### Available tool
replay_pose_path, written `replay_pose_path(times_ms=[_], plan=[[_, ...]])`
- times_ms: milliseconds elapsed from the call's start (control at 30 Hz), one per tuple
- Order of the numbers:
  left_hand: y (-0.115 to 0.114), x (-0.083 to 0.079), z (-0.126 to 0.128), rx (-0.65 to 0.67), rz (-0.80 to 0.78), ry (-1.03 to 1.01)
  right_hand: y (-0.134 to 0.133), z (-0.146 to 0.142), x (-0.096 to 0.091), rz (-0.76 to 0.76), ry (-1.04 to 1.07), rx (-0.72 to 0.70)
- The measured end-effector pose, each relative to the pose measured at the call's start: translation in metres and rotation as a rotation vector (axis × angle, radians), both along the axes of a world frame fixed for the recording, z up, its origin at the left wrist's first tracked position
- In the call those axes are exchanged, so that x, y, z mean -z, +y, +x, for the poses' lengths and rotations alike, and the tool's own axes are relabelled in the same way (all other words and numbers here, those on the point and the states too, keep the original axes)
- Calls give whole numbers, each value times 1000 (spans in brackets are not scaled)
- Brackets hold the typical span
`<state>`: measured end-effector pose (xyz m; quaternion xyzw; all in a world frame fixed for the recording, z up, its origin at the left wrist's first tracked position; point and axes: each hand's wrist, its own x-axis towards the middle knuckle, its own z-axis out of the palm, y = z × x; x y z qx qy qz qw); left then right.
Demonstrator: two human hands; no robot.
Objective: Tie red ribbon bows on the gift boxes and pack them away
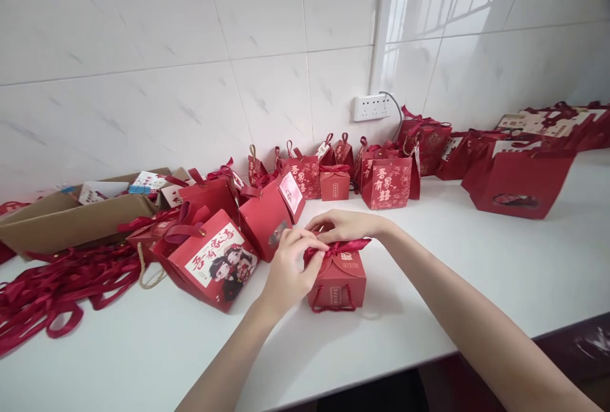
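Here, a small red box [340,277] sits on the white table [395,336], its near side toward the person. Across its top runs a dark-red ribbon [352,245], the visible tail stretching rightward from the grip. The left hand [290,266], on the near-left, pinches the ribbon between thumb and finger; the right hand [345,226] arches beyond it, fingertips partly hidden, its hold unclear. Behind stand red gift bags [388,184], then the tiled wall [267,91].

White table [476,247] holds red boxes [347,280], ribbon [102,269], probably a carton [76,224].
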<state>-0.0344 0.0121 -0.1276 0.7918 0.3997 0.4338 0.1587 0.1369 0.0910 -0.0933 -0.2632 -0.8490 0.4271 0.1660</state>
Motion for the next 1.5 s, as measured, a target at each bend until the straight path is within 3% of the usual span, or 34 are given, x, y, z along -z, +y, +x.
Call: replay_pose_path(times_ms=[167, 300, 467, 700, 833, 1133, 1500], plan=[[-1, 0, -1, -53, 56, 107, -7, 4, 10, -83, 154, 67], [0, 0, -2, -32, 105, 155, -12, 4, 14, -65, 205, 124], [-3, -2, -2, -25, 233, 211, -18, 3, 17, 11, 228, 181], [-7, -3, -2, 68, 458, 222, -30, 7, 6, 162, 149, 88], [-10, -4, -2, 81, 412, 206, -31, 5, 6, 139, 201, 145], [-8, -6, -2, 98, 218, 241, -31, 1, 5, -284, 251, 302], [-7, -4, -3, 170, 142, 210, -21, -5, 17, -355, 384, 434]])
